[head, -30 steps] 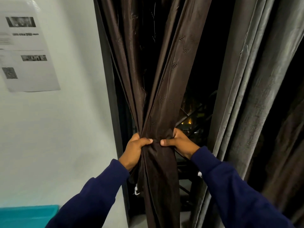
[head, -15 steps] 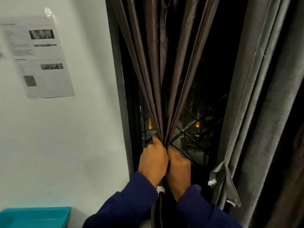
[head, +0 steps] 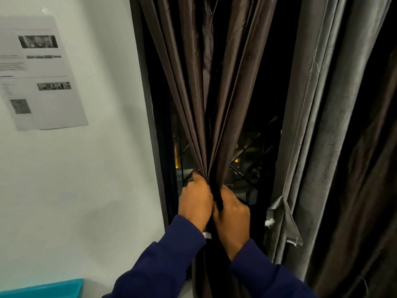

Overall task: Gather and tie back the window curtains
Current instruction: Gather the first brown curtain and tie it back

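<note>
Hands: both fists clenched round the brown curtain (head: 206,93). left hand (head: 194,201) and right hand (head: 233,212) sit knuckle to knuckle, touching, with the bunched cloth squeezed between them

Curtain: gathered into one tight rope right at the hands, fanning out in pleats above them and hanging as a dark bundle below, between the two blue sleeves

Tie: cannot tell if there's a tie-back in the fists. a small white tab (head: 206,235) pokes out just under the left wrist, could be part of one, honestly too small to say

Feel: looks like thin, slightly shiny fabric, so I'd guess light, very soft and a bit slippery. pleats will probably slide loose if the grip eases, so one fist should hold while the other wraps

Where to grab: the narrow waist where the hands are now seems the right spot, folds are already stacked there

Behind hands: dark window (head: 253,160) with a diamond grille and some small lights outside

Right of hands: grey curtain (head: 318,125), heavier looking, not gathered, with a loose grey strap (head: 285,218) dangling off its edge near the right hand

Left of hands: white wall (head: 86,179) with a printed sheet (head: 40,74) up high, well apart, and a teal box (head: 43,289) low down
</note>
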